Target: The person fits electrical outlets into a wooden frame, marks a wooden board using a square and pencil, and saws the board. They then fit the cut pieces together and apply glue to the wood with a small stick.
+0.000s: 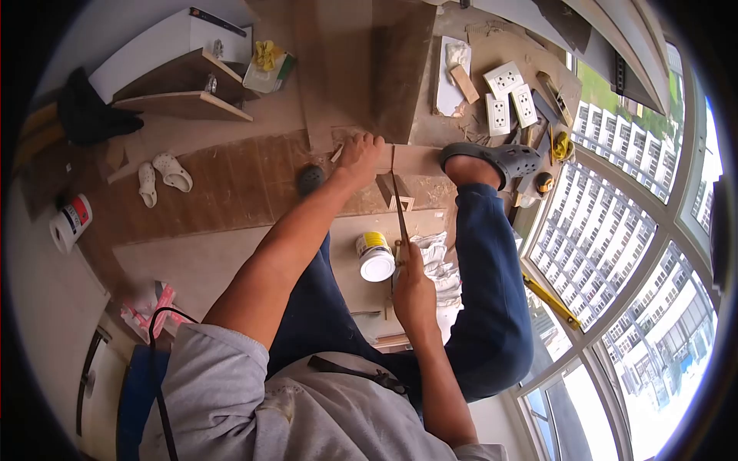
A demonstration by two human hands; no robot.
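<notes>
Honestly, my right hand (413,286) grips the handsaw (400,206) while my left hand (358,157) presses flat on the wooden board (415,160); a slip could nick those fingers.

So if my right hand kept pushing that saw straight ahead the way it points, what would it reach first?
Most likely the pale wooden strip that the left hand presses down: the right hand aims the thin handsaw blade at it, just beside the left fingers. Beyond stands a brown wooden panel; depth is unclear.
</notes>
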